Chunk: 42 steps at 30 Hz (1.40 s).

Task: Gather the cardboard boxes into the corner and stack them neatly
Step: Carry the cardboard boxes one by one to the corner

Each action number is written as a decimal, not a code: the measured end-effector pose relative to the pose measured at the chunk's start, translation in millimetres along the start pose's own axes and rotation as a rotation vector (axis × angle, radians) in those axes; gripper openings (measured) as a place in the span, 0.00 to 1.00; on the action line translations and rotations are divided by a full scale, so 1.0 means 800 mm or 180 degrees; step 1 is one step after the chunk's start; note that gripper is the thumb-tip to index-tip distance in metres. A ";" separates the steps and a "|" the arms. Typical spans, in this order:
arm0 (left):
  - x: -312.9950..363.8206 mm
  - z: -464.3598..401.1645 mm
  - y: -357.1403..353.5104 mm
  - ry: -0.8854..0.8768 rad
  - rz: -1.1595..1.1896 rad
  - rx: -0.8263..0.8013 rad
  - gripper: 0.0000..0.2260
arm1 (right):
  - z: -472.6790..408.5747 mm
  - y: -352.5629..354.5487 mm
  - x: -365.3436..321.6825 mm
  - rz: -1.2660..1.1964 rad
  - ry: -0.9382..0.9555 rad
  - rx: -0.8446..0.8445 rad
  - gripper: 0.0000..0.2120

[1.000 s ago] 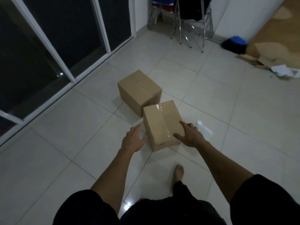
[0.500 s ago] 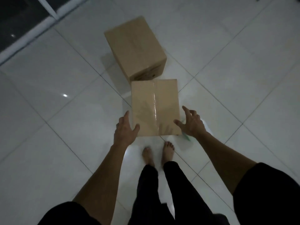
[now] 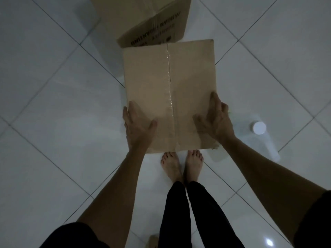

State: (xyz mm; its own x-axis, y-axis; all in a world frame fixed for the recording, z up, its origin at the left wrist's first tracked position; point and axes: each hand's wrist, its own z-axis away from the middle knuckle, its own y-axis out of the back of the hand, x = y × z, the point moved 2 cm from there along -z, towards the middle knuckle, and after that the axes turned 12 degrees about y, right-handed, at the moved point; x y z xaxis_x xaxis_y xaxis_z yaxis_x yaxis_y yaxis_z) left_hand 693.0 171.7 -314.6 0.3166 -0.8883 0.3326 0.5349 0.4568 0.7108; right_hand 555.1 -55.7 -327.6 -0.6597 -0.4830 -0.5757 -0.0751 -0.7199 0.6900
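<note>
A taped brown cardboard box [image 3: 161, 76] sits on the white tiled floor right in front of my bare feet. My left hand [image 3: 138, 127] clasps its left near edge, thumb on the top face and fingers down the side. On the right near edge, my right hand [image 3: 215, 119] holds the box the same way. A second cardboard box [image 3: 143, 18] with printed lettering stands just beyond the first, touching or nearly touching its far edge and partly cut off by the top of the view.
A clear plastic bottle with a white cap [image 3: 259, 127] lies on the tiles just right of my right hand. A small cardboard scrap [image 3: 152, 240] lies behind my feet. White floor tiles [image 3: 53, 122] spread to both sides.
My head has tipped down and closer, so the boxes look larger. Both hands went from hovering open beside the near box to clasping its left and right edges.
</note>
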 end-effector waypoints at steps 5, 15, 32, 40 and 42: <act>-0.004 -0.022 -0.006 0.0089 -0.0178 0.0009 0.48 | -0.013 -0.020 0.002 -0.0039 0.0127 0.0192 0.49; 0.008 0.042 0.035 0.0064 0.0001 0.0278 0.46 | 0.023 0.028 -0.039 0.0170 0.0398 0.0433 0.44; -0.018 0.324 0.370 0.0592 0.0544 0.0758 0.45 | 0.216 0.210 -0.362 0.0449 0.1201 -0.0131 0.42; -0.123 0.400 0.494 0.1112 0.0993 0.1246 0.44 | 0.276 0.164 -0.530 0.0839 0.2082 -0.0564 0.43; -0.153 0.409 0.525 0.1197 0.1077 0.1387 0.44 | 0.288 0.142 -0.574 0.0886 0.2249 -0.0689 0.43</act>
State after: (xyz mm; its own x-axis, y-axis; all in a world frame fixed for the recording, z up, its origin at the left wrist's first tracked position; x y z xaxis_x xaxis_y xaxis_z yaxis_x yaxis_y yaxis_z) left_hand 622.6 456.7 145.8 0.7052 -0.5864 0.3986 0.0176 0.5765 0.8169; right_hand 677.2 199.2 116.8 0.0038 -0.8097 -0.5869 0.2181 -0.5721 0.7907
